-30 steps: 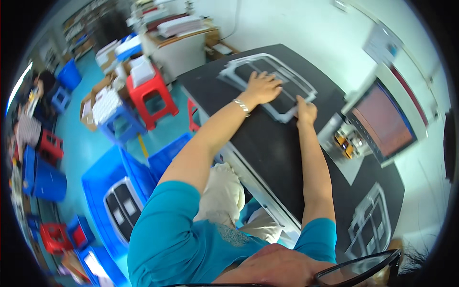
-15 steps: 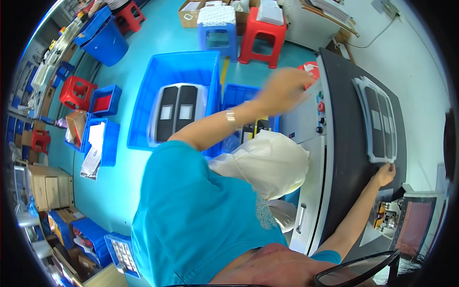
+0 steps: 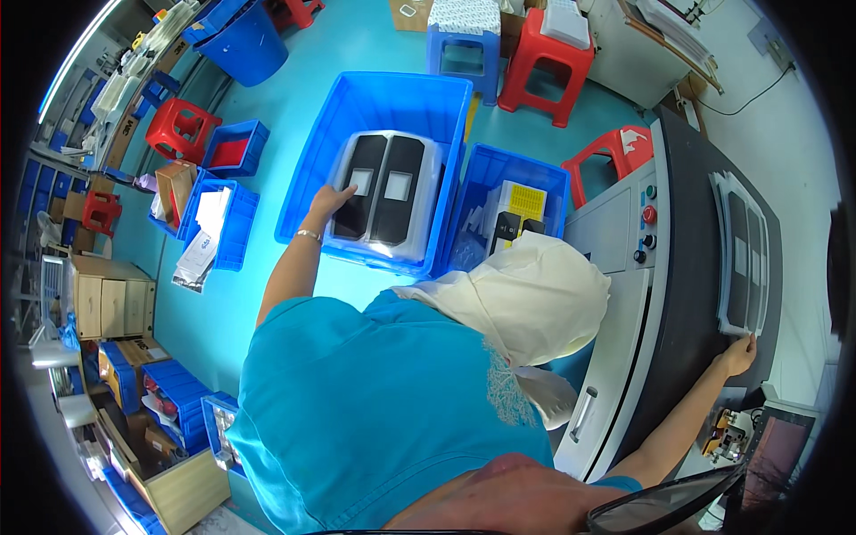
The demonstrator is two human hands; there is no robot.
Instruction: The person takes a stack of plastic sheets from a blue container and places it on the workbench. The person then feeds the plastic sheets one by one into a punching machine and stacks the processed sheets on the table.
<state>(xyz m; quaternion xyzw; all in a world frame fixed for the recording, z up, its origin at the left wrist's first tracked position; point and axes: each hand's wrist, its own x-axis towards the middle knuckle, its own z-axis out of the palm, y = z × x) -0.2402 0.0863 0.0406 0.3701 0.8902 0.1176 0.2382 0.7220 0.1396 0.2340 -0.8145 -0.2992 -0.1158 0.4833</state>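
In a large blue bin (image 3: 303, 183) lies a stack of clear plastic sheets with two long black panels (image 3: 355, 209), each bearing a pale square. My left hand (image 3: 328, 207) rests on the left panel, a finger stretched toward its square; the other fingers are partly hidden. A similar pile of plastic sheets with black panels (image 3: 738, 254) lies on the dark bench top at my right. At the pile's near corner, my right hand (image 3: 738, 355) pinches the sheet edge between thumb and fingers. A white cloth (image 3: 526, 294) hangs in front of me.
A smaller blue bin (image 3: 544, 174) beside the large one holds boxes with yellow labels. The grey cabinet (image 3: 615, 218) carries knobs and a red button (image 3: 649, 215). Red stools (image 3: 548, 67), a blue stool (image 3: 464, 58) and more blue bins stand around. Equipment (image 3: 729, 432) sits near my right arm.
My left hand has swung from near the cabinet's controls leftward to the panels in the large bin. The right hand stays at the pile's corner. The whole view has shifted.
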